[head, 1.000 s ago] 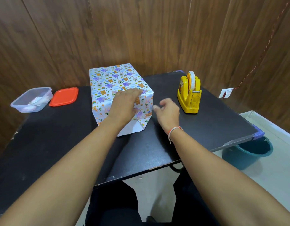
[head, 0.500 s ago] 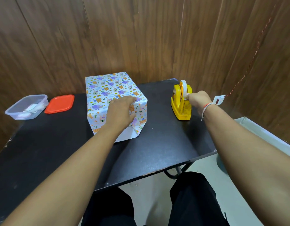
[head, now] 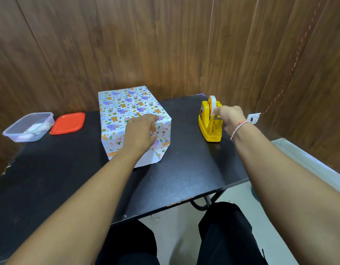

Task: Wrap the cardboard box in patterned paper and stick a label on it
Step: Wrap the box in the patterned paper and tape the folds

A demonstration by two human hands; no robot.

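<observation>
My left hand (head: pixel 140 131) lies spread on the near top edge of the wrapped box (head: pixel 131 119), fingers (head: pixel 153 119) flat and thumb down the front face, pressing the folded paper in place rather than curling round anything. The patterned paper (head: pixel 125 106) is smooth and glossy, white with small purple and orange cartoon animals; a plain white flap (head: pixel 146 159) pokes out at the bottom front, unfolded on the matte black surface (head: pixel 184 169).

My right hand (head: pixel 229 119) is at the yellow plastic tape dispenser (head: pixel 210 125), fingers bunched at the roll's edge (head: pixel 213 104) as if pinching the tape end; the tape itself is too thin and clear to make out, so I cannot tell whether I actually hold it. A red-and-white thread (head: pixel 239 126) rings that wrist.

Compared with half a second ago, the right hand sits slightly lower on the dispenser; the left has not shifted.

Far left stand a clear rectangular plastic tub (head: pixel 29 127) with blurred contents and its rounded orange lid (head: pixel 67 123) lying flat beside it. Dark wood-grain panels (head: pixel 165 44) back everything. The cardboard is fully hidden under the paper.
</observation>
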